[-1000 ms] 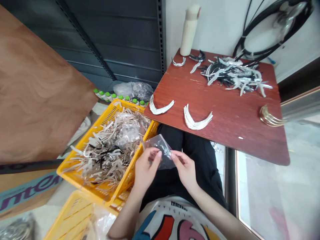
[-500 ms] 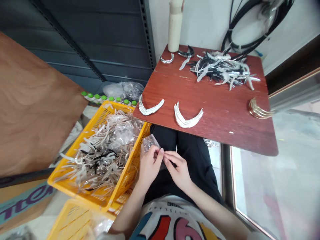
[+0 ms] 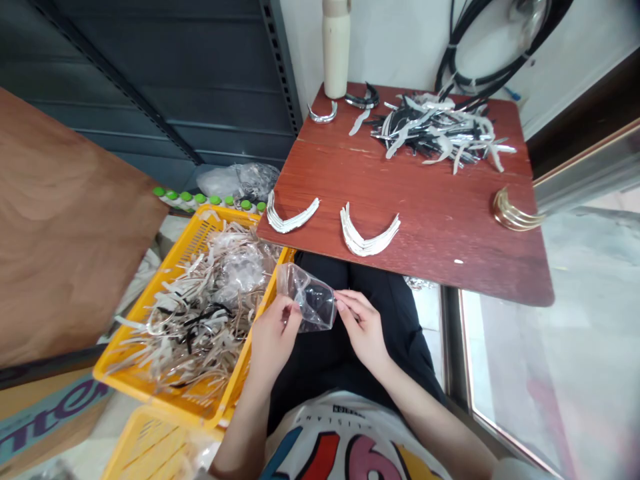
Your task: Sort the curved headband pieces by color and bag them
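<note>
Above my lap, a clear plastic bag (image 3: 316, 305) is stretched between my two hands. My left hand (image 3: 276, 333) pinches its left side, thumb on top. The fingertips of my right hand (image 3: 364, 328) grip the bag's right edge. I can see through the film to the dark trousers behind it, and no piece shows inside. On the red-brown table just beyond lie two stacks of curved white strips, a left stack (image 3: 293, 217) and a middle stack (image 3: 369, 235).
A yellow crate (image 3: 107, 375) full of curved strips and plastic stands at my left. On the table are a tangled heap of black, silver and white strips (image 3: 440, 130), gold curved pieces (image 3: 515, 210) and a cream bottle (image 3: 336, 50). A glass panel (image 3: 545, 360) borders the right side.
My hands were close together at the bag; they have drawn apart, the left hand moving left. The bag is now spread out between them. The view has shifted slightly.
</note>
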Motion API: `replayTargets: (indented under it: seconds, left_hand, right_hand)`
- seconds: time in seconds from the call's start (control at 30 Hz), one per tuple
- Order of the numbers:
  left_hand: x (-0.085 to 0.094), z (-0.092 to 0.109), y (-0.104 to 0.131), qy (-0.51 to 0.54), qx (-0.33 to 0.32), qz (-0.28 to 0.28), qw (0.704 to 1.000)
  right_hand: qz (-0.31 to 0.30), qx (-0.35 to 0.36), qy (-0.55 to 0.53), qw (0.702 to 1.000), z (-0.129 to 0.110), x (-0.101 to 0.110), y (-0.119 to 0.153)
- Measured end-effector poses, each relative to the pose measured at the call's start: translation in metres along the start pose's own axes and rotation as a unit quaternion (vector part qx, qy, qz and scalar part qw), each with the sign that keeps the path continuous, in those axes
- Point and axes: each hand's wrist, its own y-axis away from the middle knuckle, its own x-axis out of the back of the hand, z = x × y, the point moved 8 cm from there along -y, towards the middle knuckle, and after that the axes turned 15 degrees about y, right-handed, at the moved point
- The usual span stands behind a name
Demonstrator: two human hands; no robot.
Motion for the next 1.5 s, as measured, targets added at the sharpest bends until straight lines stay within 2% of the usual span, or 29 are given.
replayTargets:
  seconds: [0.17,0.27,0.37,0.47,0.57,0.7,0.93,1.23,1.5]
  left_hand:
    - [-0.021,0.000,-0.007,0.026,-0.048,-0.014,0.998]
    - [-0.031,-0.008,-0.008,0.041,-0.052,0.014,0.998]
    - [-0.037,-0.014,-0.006,0.046,-0.063,0.059,0.995]
    - [-0.041,-0.015,-0.003,0.040,-0.092,0.089,0.991]
    - [-0.043,-0.013,-0.002,0.035,-0.120,0.103,0.987]
    - [-0.044,-0.013,-0.002,0.035,-0.127,0.107,0.986]
    - [-0.045,-0.012,-0.003,0.032,-0.131,0.108,0.985]
    - [-0.044,-0.005,-0.002,0.036,-0.167,0.109,0.979]
    - [-0.046,-0.009,-0.004,0.020,-0.141,0.103,0.984]
  right_hand:
    - [-0.022,0.055,0.068,0.996,-0.016,0.000,0.001]
    - [0.019,0.116,0.125,0.985,-0.034,0.020,-0.009]
    - [0.105,0.181,0.238,0.949,-0.055,0.051,-0.028]
    - [0.163,0.191,0.378,0.891,-0.064,0.072,-0.053]
    - [0.153,0.193,0.465,0.850,-0.062,0.075,-0.072]
    - [0.128,0.216,0.505,0.825,-0.060,0.070,-0.078]
    - [0.100,0.240,0.526,0.810,-0.063,0.068,-0.079]
    - [0.049,0.245,0.528,0.812,-0.067,0.062,-0.081]
    - [0.045,0.260,0.530,0.806,-0.066,0.061,-0.080]
